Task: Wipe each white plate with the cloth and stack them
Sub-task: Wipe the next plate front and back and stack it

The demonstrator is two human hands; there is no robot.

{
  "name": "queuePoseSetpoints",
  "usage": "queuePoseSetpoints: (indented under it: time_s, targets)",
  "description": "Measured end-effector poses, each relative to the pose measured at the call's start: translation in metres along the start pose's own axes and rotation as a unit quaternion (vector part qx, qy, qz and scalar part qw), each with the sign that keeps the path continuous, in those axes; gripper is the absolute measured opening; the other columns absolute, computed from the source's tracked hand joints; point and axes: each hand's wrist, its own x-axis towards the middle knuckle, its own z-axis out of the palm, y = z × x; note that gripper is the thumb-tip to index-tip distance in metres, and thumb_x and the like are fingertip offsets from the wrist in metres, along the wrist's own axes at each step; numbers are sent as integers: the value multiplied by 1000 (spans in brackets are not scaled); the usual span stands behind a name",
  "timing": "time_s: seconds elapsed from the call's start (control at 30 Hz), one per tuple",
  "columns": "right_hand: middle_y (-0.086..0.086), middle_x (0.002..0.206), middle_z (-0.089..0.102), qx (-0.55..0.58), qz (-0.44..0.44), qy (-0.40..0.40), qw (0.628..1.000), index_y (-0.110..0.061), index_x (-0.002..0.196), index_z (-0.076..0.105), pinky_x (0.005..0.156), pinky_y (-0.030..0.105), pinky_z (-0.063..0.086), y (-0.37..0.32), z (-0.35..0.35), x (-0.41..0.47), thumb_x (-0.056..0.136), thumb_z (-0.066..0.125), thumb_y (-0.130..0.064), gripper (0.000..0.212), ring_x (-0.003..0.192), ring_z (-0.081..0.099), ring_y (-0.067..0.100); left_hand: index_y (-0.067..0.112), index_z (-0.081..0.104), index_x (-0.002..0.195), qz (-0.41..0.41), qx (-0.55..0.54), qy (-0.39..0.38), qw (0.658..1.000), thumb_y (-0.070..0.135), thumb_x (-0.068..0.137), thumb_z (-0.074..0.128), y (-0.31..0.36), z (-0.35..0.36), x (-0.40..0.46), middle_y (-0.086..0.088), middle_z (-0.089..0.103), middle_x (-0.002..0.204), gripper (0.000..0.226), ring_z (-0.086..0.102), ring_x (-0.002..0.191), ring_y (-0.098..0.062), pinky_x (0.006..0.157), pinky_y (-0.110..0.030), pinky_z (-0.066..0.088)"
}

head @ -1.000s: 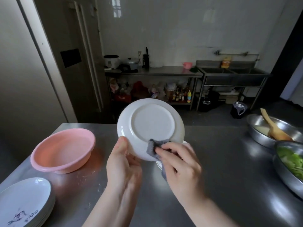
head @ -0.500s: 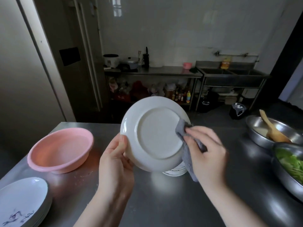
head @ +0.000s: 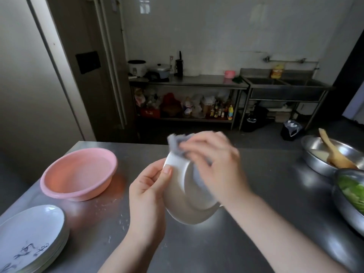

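Your left hand (head: 146, 196) pinches the white plate (head: 185, 205) rim, tilting it above the bench (head: 256, 243); your right hand (head: 214, 164) presses the bunched cloth (head: 178, 143) onto its top edge to wipe.

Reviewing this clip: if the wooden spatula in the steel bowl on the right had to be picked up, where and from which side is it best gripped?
Probably by the free upper handle end of the wooden spatula, coming from above and the far side. Its blade rests low inside the steel bowl, while the handle slants up and back past the rim, so only that end stands clear for fingers.
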Motion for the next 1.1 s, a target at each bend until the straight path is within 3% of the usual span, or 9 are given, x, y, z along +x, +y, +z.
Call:
queuePoseSetpoints:
  time_s: [0.1,0.23,0.33,0.5,0.63,0.7,0.83,0.97,1.1]
  targets:
    - [1,98,67,0,96,21,995,-11,99,76,86,35,47,10,-4,9,85,66,0,21,96,58,23,15,77,94,-4,5,0,1000,22,80,67,0,-2,-2,-10,75,89,19,69,76,-15,62,-18,52]
    - [0,95,67,-4,-43,-23,999,-13,97,77,80,33,49,-9,10,-2,81,70,-2,20,89,57,22,12,77,97,-12,6,4,1000,23,81,61,-2,-6,3,-15,75,93,24,69,81,-19,67,-22,54]
    - [-2,97,66,5,35,1,999,-15,98,76,83,30,49,11,3,6,84,68,-3,21,93,59,18,14,77,96,-34,5,-5,999,24,80,60,-2,-10,6,-12,75,92,26,69,79,-17,64,-19,54]
    - [-10,94,66,40,172,70,982,-14,96,76,81,6,41,41,-7,-12,85,67,-2,18,91,60,-2,10,77,92,-69,-60,33,995,19,87,57,-1,-18,15,-1,74,81,22,67,70,-7,56,-14,50]
    - [-12,95,66,42,210,147,966,-17,97,75,80,11,45,39,7,-55,83,69,-1,22,90,62,1,23,80,74,-122,-117,93,981,16,100,47,-4,-17,17,10,72,76,43,65,66,2,65,-19,49]
    - [-9,95,65,32,194,169,966,-15,98,76,78,11,45,30,17,-75,81,71,-1,22,89,62,2,17,78,67,-156,-175,149,961,13,99,49,-7,-15,18,12,70,68,44,64,58,4,54,-16,50]
    - [-6,92,66,-24,104,112,988,-16,98,76,72,21,50,6,38,-94,78,71,0,26,84,61,12,6,64,87,-224,-267,202,915,13,99,53,-20,-7,17,1,71,62,17,68,53,-3,43,-14,49]
    - [-3,87,66,-55,43,43,997,-16,94,77,72,25,50,-7,52,-89,77,68,-1,25,79,60,19,2,59,82,-321,-328,151,875,16,81,62,-37,0,11,-7,63,61,14,64,46,-12,41,-17,49]
    - [-9,91,66,20,123,29,992,-19,92,78,77,17,48,9,39,-92,76,69,-4,24,86,62,9,2,62,79,-281,-243,152,916,12,93,54,-55,1,16,-5,66,61,18,65,49,-10,42,-15,48]
